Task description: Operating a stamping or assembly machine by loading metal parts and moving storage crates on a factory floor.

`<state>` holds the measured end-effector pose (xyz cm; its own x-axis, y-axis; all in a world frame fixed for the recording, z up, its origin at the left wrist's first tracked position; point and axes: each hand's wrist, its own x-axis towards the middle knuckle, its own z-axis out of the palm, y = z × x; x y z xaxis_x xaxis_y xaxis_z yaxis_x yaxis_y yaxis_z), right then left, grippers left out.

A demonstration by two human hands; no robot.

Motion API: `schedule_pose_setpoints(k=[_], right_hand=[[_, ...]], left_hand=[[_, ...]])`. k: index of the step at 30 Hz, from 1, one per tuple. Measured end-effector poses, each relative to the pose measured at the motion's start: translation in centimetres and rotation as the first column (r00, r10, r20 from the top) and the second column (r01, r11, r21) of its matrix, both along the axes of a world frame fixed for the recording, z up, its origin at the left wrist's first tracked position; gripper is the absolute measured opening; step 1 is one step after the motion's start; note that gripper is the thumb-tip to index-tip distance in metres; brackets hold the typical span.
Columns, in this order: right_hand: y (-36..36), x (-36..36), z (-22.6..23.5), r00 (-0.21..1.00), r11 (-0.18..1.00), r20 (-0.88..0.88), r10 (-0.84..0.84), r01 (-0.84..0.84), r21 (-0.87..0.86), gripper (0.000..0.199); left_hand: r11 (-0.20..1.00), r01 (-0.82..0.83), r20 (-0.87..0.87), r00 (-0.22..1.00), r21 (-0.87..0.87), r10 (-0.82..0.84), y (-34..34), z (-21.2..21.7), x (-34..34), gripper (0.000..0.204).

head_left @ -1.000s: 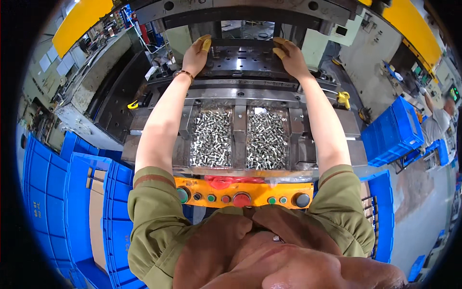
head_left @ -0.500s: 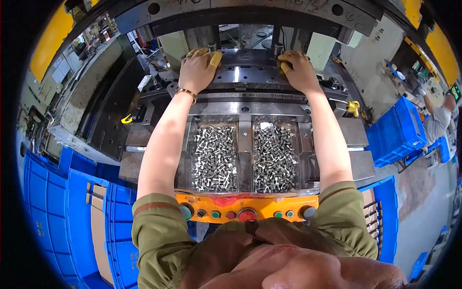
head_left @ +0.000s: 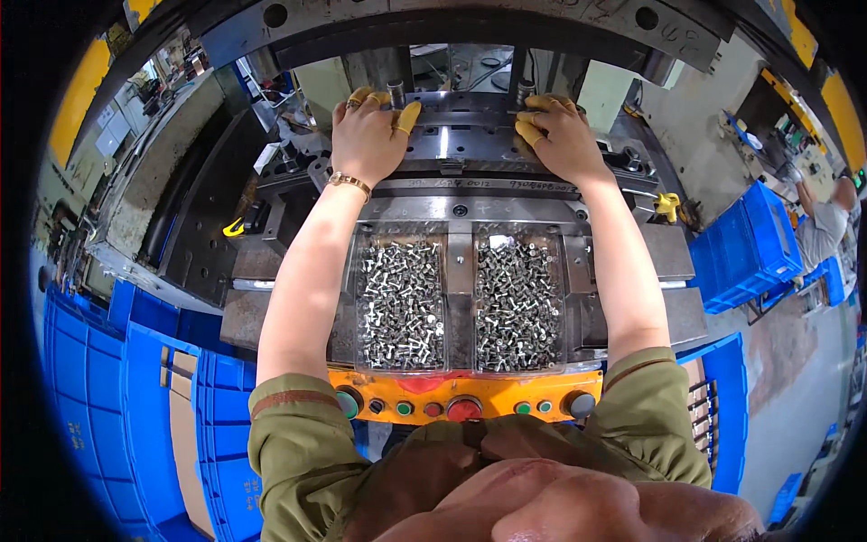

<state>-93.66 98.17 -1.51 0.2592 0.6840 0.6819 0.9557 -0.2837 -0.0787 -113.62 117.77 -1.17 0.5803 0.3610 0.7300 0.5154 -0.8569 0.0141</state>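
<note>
Both my hands reach forward to the steel die [head_left: 461,140] under the press, with yellow covers on several fingers. My left hand [head_left: 368,140] is at the die's left end, beside an upright steel post [head_left: 396,90]. Its thumb stands away from the bent fingers, and I see nothing held. At the opposite end, my right hand [head_left: 564,144] lies beside the other post [head_left: 525,92], thumb and fingers likewise apart. The far fingertips of both are partly hidden. Between my forearms sit two clear trays, full of small metal rivets [head_left: 402,303] on the left and similar rivets [head_left: 517,303] on the right.
Below the trays runs an orange control panel [head_left: 497,408] with red and green buttons. The heavy upper press block [head_left: 461,32] hangs over the die. Blue crates [head_left: 95,388] stand left, more blue crates [head_left: 745,239] right. A person [head_left: 826,230] is at the far right.
My right thumb and fingers have spread and shifted slightly left and down. The left thumb has dropped a little along the die. The whole view has shifted slightly.
</note>
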Motion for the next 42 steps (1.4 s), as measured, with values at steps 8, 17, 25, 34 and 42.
schedule_pose_setpoints(k=[8, 17, 25, 34, 42], right_hand=[[0.4, -0.8, 0.7, 0.989, 0.998, -0.146, -0.032, 0.024, -0.058, 0.025], [-11.5, -4.9, -1.7, 0.870, 0.817, -0.236, 0.434, -0.270, 0.509, 0.022], [-35.7, -12.5, -14.7, 0.679, 0.688, -0.695, 0.238, 0.387, 0.614, 0.024], [-37.8, -16.2, -34.4, 0.279, 0.910, -0.916, -0.287, 0.379, -0.170, 0.082], [-37.4, -17.4, -35.2, 0.126, 0.924, -0.991, -0.054, 0.381, -0.002, 0.072]], left_hand=[[0.997, 0.006, -0.038, 0.999, -0.077, -0.009, 1.7, -0.2, 0.4, 0.044], [0.942, 0.332, 0.424, 0.860, -0.042, -0.284, -4.1, -1.4, -11.5, 0.041], [0.936, -0.243, 0.597, 0.722, -0.256, 0.350, -14.5, -16.1, -36.8, 0.035], [0.316, 0.197, 0.313, 0.873, -0.928, 0.374, -12.9, -36.7, -39.3, 0.048], [0.067, 0.303, 0.309, 0.906, -0.951, 0.290, -9.4, -42.0, -40.3, 0.053]])
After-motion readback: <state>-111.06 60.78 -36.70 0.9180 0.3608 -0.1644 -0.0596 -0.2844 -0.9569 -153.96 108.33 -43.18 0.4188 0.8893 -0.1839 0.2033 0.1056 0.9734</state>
